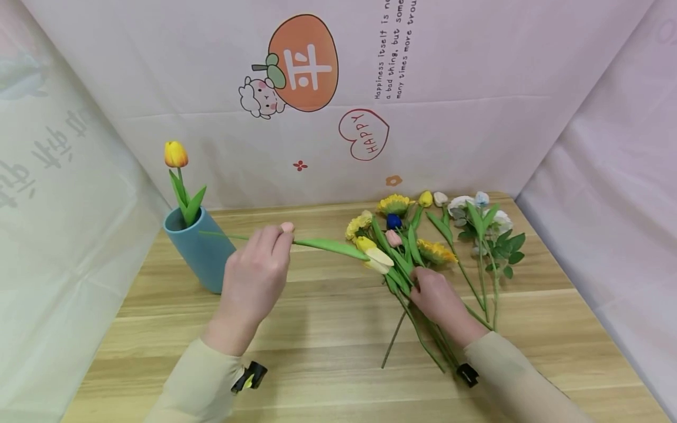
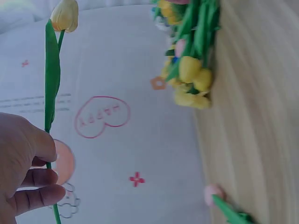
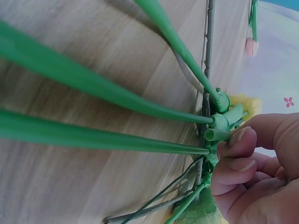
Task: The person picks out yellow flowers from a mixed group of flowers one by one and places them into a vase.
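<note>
My left hand (image 1: pixel 260 267) pinches a cream-yellow tulip (image 2: pixel 65 16) by its green stem, held up so that it reaches across toward the pile of artificial flowers. A blue vase (image 1: pixel 203 249) stands behind that hand at the left, with an orange-yellow tulip (image 1: pixel 176 154) upright in it. At the pile, my right hand (image 1: pixel 439 298) pinches a short green stem end (image 3: pixel 217 135) between thumb and finger, among several longer stems. Beside it lie a pink tulip (image 1: pixel 394 238), a blue flower (image 1: pixel 394 221) and yellow tulips (image 2: pixel 190 70).
Sunflowers (image 1: pixel 436 251) and a yellow ruffled flower (image 1: pixel 359 225) belong to the pile. White flowers (image 1: pixel 500 222) and a pale blue tulip (image 1: pixel 481 198) lie at the right. Another pink tulip (image 2: pixel 214 195) lies behind my left hand. A printed cloth (image 1: pixel 211 123) hangs behind the wooden table (image 1: pixel 328 364).
</note>
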The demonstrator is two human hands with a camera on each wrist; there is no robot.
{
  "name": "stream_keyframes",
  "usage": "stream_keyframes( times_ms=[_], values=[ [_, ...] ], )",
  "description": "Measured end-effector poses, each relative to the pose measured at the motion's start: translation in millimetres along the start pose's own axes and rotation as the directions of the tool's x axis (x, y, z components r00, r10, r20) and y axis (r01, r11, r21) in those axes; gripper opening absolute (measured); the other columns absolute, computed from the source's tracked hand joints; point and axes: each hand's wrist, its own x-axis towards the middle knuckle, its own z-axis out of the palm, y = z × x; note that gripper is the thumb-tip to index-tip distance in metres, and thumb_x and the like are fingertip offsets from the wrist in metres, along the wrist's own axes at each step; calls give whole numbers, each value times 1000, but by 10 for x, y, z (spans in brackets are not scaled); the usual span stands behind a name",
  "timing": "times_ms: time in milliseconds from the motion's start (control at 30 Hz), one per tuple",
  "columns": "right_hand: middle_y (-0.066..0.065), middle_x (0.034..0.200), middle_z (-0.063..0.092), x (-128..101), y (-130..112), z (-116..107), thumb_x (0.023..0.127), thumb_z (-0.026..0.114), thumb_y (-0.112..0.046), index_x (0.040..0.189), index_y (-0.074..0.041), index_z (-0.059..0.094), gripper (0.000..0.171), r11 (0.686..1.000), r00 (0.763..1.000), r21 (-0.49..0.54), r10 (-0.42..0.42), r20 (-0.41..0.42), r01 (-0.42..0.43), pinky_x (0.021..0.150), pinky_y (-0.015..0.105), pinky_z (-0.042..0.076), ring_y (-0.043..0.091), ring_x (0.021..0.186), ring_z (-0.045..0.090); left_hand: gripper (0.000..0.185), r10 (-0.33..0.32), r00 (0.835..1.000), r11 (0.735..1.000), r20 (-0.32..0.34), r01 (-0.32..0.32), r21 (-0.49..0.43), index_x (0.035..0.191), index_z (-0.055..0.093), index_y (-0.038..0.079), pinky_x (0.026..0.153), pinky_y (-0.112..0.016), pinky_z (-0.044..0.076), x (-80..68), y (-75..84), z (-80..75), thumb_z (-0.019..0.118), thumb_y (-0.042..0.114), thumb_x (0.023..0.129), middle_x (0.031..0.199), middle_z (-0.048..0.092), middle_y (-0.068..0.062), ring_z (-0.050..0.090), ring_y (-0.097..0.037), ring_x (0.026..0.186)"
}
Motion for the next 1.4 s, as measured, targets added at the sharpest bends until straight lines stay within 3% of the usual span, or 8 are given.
stream_keyframes(
  times_ms=[133,333,600,733,967,1167,1400],
  values=[
    [9,83,61,-3,6,-5,89,60,6,108,6,64,20,1000,1000,-3,5,5,-5,55,32,42,16,62,47,12,-11,1000,999,-21,10,-36,100,71,-3,43,-38,51,128,-65,-103,63,6,101,90,65,-14,62,-30,67],
    [9,87,63,-1,-1,-12,91,60,3,112,6,64,21,999,999,2,39,34,-39,54,32,42,16,62,48,10,-84,996,996,10,84,-30,95,70,-3,49,-42,55,160,-264,-124,61,-6,94,93,65,-16,65,-33,76],
    [8,83,61,-10,13,0,91,60,3,110,5,64,19,999,999,7,38,37,-38,54,32,42,16,62,48,7,-234,972,972,16,234,-36,93,69,-2,53,-49,56,87,-543,-80,63,-7,93,91,65,-17,65,-37,81],
    [7,81,61,-10,14,7,92,61,2,111,6,64,20,999,998,18,46,46,-47,54,31,43,16,62,50,4,-274,962,959,16,275,-62,91,67,-2,54,-49,55,65,-639,-53,67,-5,92,89,64,-18,62,-38,77],
    [6,80,62,-16,-9,-7,93,61,0,112,5,64,20,997,996,54,58,66,-61,53,30,44,15,61,51,3,-323,947,939,-9,319,-129,94,68,-4,69,-50,55,156,-748,-52,65,-6,93,87,65,-21,62,-40,77],
    [4,78,59,-28,-71,-35,94,61,-2,112,5,63,19,991,998,130,29,57,-36,54,30,44,13,56,50,10,-396,918,911,15,395,-119,101,70,-7,68,-53,54,159,-854,-84,63,-1,96,91,66,-23,64,-41,79],
    [5,79,61,-35,-173,-45,97,59,-4,119,4,60,23,942,990,321,64,127,-102,47,30,48,17,45,58,12,-454,889,883,53,457,-107,101,68,-10,73,-54,53,107,-989,-88,63,0,97,93,65,-26,63,-44,83]
  ],
)
